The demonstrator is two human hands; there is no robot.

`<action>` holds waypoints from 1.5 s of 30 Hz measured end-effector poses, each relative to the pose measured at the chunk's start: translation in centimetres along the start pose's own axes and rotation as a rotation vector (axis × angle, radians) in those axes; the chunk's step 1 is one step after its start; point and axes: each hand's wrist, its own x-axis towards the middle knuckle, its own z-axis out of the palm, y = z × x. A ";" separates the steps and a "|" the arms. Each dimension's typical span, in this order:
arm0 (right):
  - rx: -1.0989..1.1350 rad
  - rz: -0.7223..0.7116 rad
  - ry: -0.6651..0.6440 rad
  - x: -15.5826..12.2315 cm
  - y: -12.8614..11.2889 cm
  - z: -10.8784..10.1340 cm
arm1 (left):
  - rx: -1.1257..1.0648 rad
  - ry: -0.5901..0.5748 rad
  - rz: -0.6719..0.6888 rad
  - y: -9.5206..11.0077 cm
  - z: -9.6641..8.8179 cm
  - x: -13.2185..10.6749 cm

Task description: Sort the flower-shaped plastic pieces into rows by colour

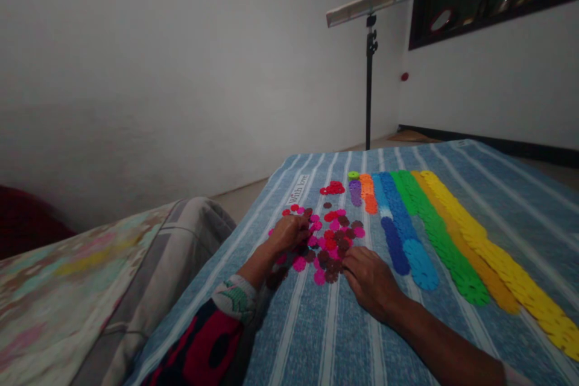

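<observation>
A loose pile of notched plastic discs lies on the striped blue cloth, mixing pink discs (299,263), brown discs (333,268) and red discs (330,242). Over the pile's left side is my left hand (288,233), its fingers curled and closed among the pieces; what they grip is hidden. At the right edge my right hand (370,276) has its fingers pinched together on a brown disc. Just beyond the pile sits a small heap of red discs (335,187).
Right of the pile run overlapping rows of purple (355,193), orange (367,193), blue (395,247), green (456,262) and yellow discs (506,259). A bed with a floral cover (90,271) stands at left. Behind the cloth-covered surface (316,338) rises a lamp stand (369,90).
</observation>
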 end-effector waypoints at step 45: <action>0.019 0.005 0.030 0.2 -0.1 0.6 | -0.104 0.239 -0.208 11.0 5.0 13.1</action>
